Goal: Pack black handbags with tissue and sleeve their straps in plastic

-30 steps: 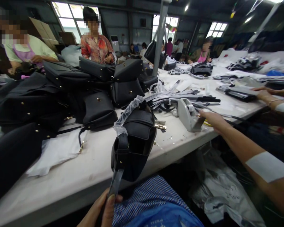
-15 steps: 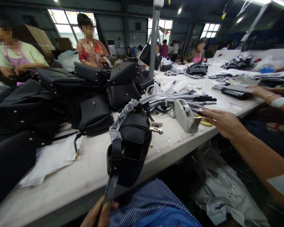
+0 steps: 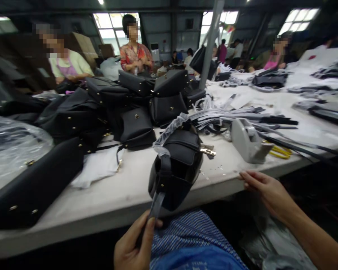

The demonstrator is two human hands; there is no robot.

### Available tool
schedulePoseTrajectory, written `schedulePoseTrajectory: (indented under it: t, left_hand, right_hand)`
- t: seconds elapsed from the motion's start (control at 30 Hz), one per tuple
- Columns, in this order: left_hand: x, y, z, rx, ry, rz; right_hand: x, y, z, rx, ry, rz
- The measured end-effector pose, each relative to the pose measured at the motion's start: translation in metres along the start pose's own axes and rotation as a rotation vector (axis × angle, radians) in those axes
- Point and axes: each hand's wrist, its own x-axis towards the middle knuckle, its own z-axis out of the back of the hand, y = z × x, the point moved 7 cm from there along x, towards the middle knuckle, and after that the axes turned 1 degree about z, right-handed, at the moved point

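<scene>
A small black handbag (image 3: 180, 161) leans over the near edge of the white table (image 3: 124, 191), its handle wrapped in clear plastic (image 3: 169, 131). My left hand (image 3: 135, 243) is low in front of me, closed in a pinch on the bag's strap (image 3: 157, 204), which hangs below the bag. My right hand (image 3: 266, 189) hovers just off the table edge to the bag's right. Its fingers are drawn together and point left, and what they hold is too small to name. A grey tape dispenser (image 3: 248, 140) stands on the table just beyond that hand.
Several black handbags (image 3: 115, 108) are piled across the left and middle of the table. A bundle of dark straps (image 3: 233, 116) and yellow-handled scissors (image 3: 280, 152) lie near the dispenser. A metal pole (image 3: 210, 45) rises behind. Other people work on the far side.
My right hand has left the tape dispenser and come back toward me, below the table edge. The view has swung left. My left hand still pinches the strap.
</scene>
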Motion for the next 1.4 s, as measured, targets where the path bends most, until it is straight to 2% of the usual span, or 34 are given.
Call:
schedulePoseTrajectory:
  t: [0.1, 0.17, 0.23, 0.3, 0.4, 0.47, 0.6, 0.8, 0.97, 1.07, 1.17, 1.33, 1.4]
  left_hand:
    - [0.002, -0.008, -0.006, -0.027, 0.075, -0.042]
    - [0.003, -0.012, -0.007, -0.029, 0.103, -0.065]
    - [0.002, -0.016, -0.007, -0.035, 0.119, -0.075]
    - [0.001, -0.019, -0.006, -0.046, 0.13, -0.096]
    - [-0.001, -0.02, -0.005, -0.063, 0.125, -0.134]
    - [-0.002, -0.018, -0.005, -0.067, 0.123, -0.143]
    - [-0.002, -0.014, -0.006, -0.089, 0.141, -0.107]
    - [-0.003, -0.005, -0.015, -0.259, 0.258, 0.146]
    - [-0.004, 0.0, -0.014, -0.328, 0.255, 0.258]
    - [-0.006, -0.002, -0.012, -0.335, 0.24, 0.233]
    - [-0.007, -0.01, -0.009, -0.266, 0.22, 0.121]
    - [-0.01, -0.021, -0.007, -0.142, 0.163, -0.062]
    - [-0.01, -0.022, -0.007, -0.145, 0.154, -0.058]
  right_hand:
    - [-0.05, 0.0, -0.077, -0.11, 0.382, 0.075]
    - [-0.088, 0.009, -0.127, -0.104, 0.615, 0.097]
    - [-0.121, 0.023, -0.169, -0.06, 0.788, 0.092]
    - [-0.138, 0.037, -0.198, -0.004, 0.822, 0.111]
    - [-0.139, 0.044, -0.222, -0.024, 0.75, 0.15]
    - [-0.134, 0.039, -0.228, -0.099, 0.695, 0.156]
    - [-0.128, 0.028, -0.225, -0.239, 0.623, 0.186]
    - [-0.126, 0.033, -0.216, -0.407, 0.621, 0.277]
    - [-0.124, 0.035, -0.216, -0.438, 0.648, 0.303]
    - [-0.128, 0.031, -0.219, -0.33, 0.724, 0.223]
    - [-0.132, 0.025, -0.22, -0.217, 0.767, 0.166]
    - [-0.125, 0.015, -0.218, -0.269, 0.607, 0.204]
    - [-0.123, 0.015, -0.219, -0.28, 0.58, 0.232]
